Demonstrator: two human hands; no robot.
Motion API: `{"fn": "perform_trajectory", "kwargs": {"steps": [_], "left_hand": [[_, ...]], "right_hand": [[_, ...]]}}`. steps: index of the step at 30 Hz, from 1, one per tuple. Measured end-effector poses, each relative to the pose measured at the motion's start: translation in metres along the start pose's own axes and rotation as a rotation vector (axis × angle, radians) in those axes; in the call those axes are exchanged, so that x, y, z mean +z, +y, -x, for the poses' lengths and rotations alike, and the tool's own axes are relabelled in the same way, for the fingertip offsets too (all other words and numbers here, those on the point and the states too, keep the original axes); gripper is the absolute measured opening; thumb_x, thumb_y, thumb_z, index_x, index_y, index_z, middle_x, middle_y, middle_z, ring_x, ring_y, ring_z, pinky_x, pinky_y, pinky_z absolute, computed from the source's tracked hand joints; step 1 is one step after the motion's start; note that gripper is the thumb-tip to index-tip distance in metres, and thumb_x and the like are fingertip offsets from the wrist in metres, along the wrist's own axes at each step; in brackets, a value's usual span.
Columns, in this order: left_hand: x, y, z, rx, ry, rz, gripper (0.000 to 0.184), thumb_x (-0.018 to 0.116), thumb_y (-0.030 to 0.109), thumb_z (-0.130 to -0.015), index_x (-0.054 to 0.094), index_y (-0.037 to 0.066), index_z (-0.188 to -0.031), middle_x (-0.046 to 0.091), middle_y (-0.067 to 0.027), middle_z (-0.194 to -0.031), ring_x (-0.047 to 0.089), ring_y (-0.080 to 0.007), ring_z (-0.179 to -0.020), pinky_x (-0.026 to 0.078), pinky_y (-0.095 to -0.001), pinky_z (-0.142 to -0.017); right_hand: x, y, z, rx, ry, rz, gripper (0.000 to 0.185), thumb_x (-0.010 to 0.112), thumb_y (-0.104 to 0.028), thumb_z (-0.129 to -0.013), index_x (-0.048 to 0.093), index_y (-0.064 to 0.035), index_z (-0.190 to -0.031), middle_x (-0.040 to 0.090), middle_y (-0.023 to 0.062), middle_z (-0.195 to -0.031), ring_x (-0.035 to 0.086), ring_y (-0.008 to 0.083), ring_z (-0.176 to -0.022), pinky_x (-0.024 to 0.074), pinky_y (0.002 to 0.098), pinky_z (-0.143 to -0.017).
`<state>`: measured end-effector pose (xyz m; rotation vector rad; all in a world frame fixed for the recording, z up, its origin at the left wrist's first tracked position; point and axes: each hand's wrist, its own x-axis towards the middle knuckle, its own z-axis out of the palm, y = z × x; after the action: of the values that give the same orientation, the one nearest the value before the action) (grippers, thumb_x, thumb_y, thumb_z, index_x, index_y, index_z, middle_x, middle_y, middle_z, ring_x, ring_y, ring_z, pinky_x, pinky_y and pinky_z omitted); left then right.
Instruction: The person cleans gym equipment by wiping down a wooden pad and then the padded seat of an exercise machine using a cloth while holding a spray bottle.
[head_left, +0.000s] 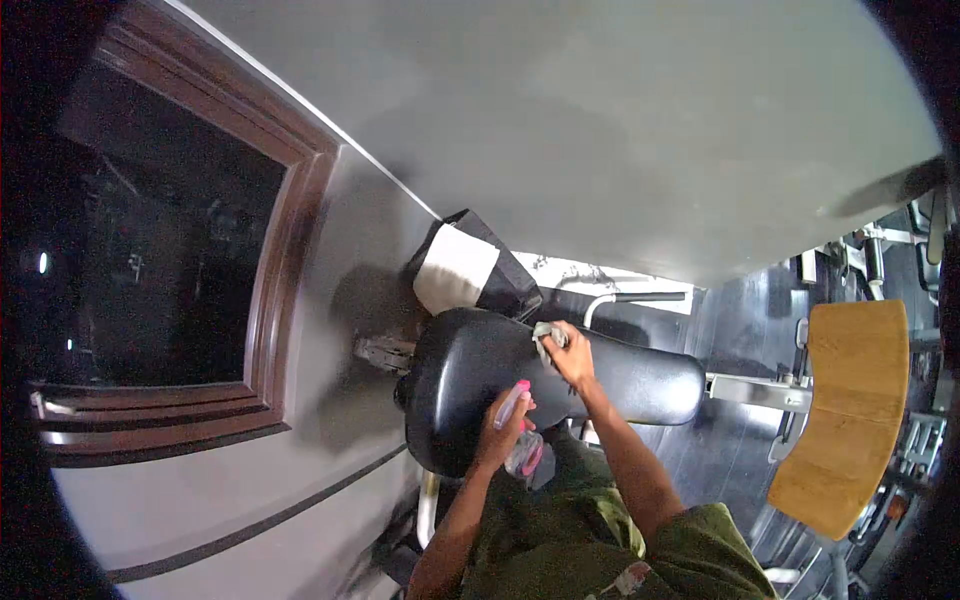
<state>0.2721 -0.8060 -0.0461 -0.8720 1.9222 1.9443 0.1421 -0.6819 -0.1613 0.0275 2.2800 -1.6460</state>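
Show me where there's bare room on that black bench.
Two patches look free: the pad's wide end, between its rim and the left hand, and its narrow end, beyond the right forearm. The middle is crowded, with the left hand holding a spray bottle and the right hand holding a crumpled wipe.

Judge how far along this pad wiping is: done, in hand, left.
Done: bottle and cloth are out, in left hand and right hand.
In hand: cloth at the pad's far edge.
Left: perhaps both ends, away from the cloth; I cannot tell wiped parts from unwiped.
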Motion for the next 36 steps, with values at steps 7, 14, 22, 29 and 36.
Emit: {"fn": "perform_trajectory", "kwargs": {"steps": [7, 14, 22, 29, 36], "left_hand": [[0.001, -0.004, -0.003, 0.021, -0.030, -0.015, 0.041, 0.055, 0.038, -0.099, 0.058, 0.001, -0.118, 0.064, -0.0096, -0.096, 0.063, -0.0150, -0.073, 0.052, -0.0300, -0.065], [0.001, -0.010, -0.005, -0.020, -0.035, 0.011, 0.043, 0.055, 0.035, -0.100, 0.057, 0.000, -0.124, 0.063, -0.0073, -0.097, 0.062, -0.0140, -0.076, 0.052, -0.0284, -0.066], [0.003, -0.010, -0.009, -0.070, -0.010, 0.003, 0.048, 0.058, 0.038, -0.098, 0.056, 0.000, -0.128, 0.062, -0.0071, -0.097, 0.061, -0.0129, -0.074, 0.052, -0.0277, -0.065], [0.002, -0.010, -0.010, -0.046, -0.030, -0.028, 0.049, 0.057, 0.040, -0.098, 0.055, 0.001, -0.129, 0.063, -0.0065, -0.097, 0.060, -0.0131, -0.072, 0.051, -0.0278, -0.065], [0.001, -0.015, -0.010, -0.075, -0.023, -0.051, 0.047, 0.057, 0.037, -0.099, 0.054, 0.002, -0.131, 0.063, -0.0064, -0.099, 0.061, -0.0133, -0.071, 0.051, -0.0277, -0.065]], "right_hand": [[-0.005, -0.032, -0.067, -0.054, -0.450, -0.052, 0.042, 0.073, -0.032, -0.081, 0.068, -0.0051, -0.113, 0.072, 0.0126, -0.100, 0.069, 0.0239, -0.092, 0.0527, 0.0343, -0.082], [0.009, 0.020, -0.135, 0.085, -0.837, 0.406, 0.071, 0.067, -0.060, -0.069, 0.068, -0.0008, -0.108, 0.070, 0.0188, -0.105, 0.067, 0.0317, -0.097, 0.0530, 0.0409, -0.082], [-0.015, -0.078, -0.123, 0.100, -0.909, 0.426, 0.074, 0.066, -0.056, -0.073, 0.063, -0.0023, -0.123, 0.064, 0.0212, -0.122, 0.060, 0.0329, -0.114, 0.0467, 0.0397, -0.099], [-0.003, 0.010, -0.143, 0.104, -1.009, 0.587, 0.069, 0.065, -0.054, -0.076, 0.062, -0.0054, -0.126, 0.063, 0.0198, -0.124, 0.059, 0.0354, -0.115, 0.0457, 0.0415, -0.100], [-0.015, -0.009, -0.123, 0.108, -0.876, 0.282, 0.060, 0.068, -0.050, -0.074, 0.068, -0.0062, -0.115, 0.070, 0.0147, -0.110, 0.067, 0.0260, -0.096, 0.0535, 0.0369, -0.083]]}}
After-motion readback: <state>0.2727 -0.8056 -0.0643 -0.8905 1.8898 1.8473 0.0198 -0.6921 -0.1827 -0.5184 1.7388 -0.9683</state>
